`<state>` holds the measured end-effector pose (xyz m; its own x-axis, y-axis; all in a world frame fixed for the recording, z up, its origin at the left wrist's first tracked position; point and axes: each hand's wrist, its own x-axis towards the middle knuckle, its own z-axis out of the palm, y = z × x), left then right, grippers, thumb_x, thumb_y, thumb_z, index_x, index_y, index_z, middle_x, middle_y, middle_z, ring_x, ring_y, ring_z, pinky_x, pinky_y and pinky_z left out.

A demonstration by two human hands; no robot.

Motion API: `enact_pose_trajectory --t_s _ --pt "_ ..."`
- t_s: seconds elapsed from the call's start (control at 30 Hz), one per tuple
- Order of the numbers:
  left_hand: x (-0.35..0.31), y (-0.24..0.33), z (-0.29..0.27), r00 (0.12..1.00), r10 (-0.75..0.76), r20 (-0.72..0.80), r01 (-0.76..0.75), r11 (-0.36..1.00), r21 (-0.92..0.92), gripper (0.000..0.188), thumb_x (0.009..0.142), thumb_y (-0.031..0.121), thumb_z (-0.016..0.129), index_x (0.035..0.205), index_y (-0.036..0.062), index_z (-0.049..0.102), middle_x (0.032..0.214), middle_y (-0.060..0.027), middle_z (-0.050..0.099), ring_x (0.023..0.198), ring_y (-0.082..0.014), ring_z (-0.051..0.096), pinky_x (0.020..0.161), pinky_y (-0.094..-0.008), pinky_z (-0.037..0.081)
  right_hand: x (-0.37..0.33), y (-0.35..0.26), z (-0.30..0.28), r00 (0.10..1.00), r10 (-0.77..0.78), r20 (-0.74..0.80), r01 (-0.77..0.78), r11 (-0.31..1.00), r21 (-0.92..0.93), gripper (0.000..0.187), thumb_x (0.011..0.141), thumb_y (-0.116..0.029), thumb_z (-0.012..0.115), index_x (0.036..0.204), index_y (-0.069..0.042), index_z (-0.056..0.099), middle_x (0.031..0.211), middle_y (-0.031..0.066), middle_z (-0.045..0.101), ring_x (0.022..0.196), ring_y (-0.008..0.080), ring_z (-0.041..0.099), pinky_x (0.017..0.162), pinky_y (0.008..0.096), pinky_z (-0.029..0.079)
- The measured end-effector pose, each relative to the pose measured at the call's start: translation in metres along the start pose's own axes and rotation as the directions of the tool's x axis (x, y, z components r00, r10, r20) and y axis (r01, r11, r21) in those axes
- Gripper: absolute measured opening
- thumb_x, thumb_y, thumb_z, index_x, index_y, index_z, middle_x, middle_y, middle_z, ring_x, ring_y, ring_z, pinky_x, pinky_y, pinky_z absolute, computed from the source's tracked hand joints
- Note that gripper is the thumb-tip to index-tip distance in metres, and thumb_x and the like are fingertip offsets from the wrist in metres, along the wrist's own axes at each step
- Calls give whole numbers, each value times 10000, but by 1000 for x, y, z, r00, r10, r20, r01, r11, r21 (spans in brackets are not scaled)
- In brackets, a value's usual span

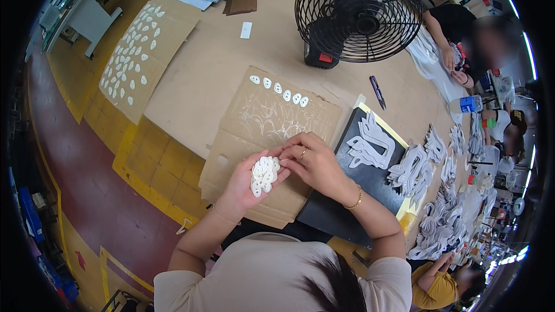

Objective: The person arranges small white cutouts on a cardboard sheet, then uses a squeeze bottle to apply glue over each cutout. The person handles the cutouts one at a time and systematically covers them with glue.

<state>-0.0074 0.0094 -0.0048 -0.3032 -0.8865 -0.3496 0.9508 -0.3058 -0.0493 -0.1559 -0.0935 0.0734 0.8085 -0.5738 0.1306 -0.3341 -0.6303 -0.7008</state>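
Note:
My left hand (241, 188) is cupped palm up around a heap of small white oval pieces with holes (265, 176). At the heap's right edge, my right hand (309, 162) pinches with thumb and forefinger, and a white edge shows between the fingertips. Both hands are above a cardboard sheet (231, 138) streaked with whitish, glue-like marks. Along the sheet's far edge runs a row of several like oval pieces (278, 88), lying flat and apart.
Another cardboard sheet (130, 52), covered with oval pieces, overhangs the table's left edge. A black fan (358, 14) stands at the back, with a pen (377, 92) nearer. On the right are a black board (367, 196), grey cut-out shapes (373, 144) and co-workers (442, 283).

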Motion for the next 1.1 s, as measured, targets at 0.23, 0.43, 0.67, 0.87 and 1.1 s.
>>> enact_pose_trajectory --t_s 0.23,0.43,0.67,0.87,1.1 --pt "-6 -2 25 991 12 -134 -12 1000 -2 401 970 215 332 1231 -72 434 1274 -210 483 1211 -308 468 1030 -391 403 22 64 -27 908 218 -357 -315 918 -242 143 795 -100 657 905 -10 664 830 125 661 725 237 645 645 302 497" --pt "-8 0 23 991 20 -132 -20 1000 2 398 971 215 336 1215 -80 446 1269 -213 485 1203 -302 475 1034 -386 400 27 85 -17 963 -91 -254 -88 783 -616 131 739 -62 641 868 -43 655 863 82 645 766 257 609 692 346 480" --pt "-9 2 21 992 23 -128 -22 1000 6 408 978 231 317 1220 -69 453 1275 -206 484 1204 -295 476 1030 -377 402 16 71 -20 987 -53 -149 -65 725 -685 228 735 -75 618 954 -68 678 934 52 601 908 227 550 811 344 401" --pt "-2 -1 24 990 18 -137 -12 999 43 410 985 252 308 1233 -44 447 1265 -178 495 1173 -273 501 1011 -387 417 4 42 -20 976 140 -167 -165 976 -145 252 761 -115 649 1004 -50 668 1004 82 575 900 246 539 836 351 392" --pt "5 -9 12 999 -31 -5 31 999 37 377 987 306 353 1206 23 471 1131 -100 570 1058 -210 568 946 -391 461 -4 -8 6 998 57 -31 -59 995 -84 258 738 -194 717 939 -39 671 977 75 565 921 242 520 850 351 382"
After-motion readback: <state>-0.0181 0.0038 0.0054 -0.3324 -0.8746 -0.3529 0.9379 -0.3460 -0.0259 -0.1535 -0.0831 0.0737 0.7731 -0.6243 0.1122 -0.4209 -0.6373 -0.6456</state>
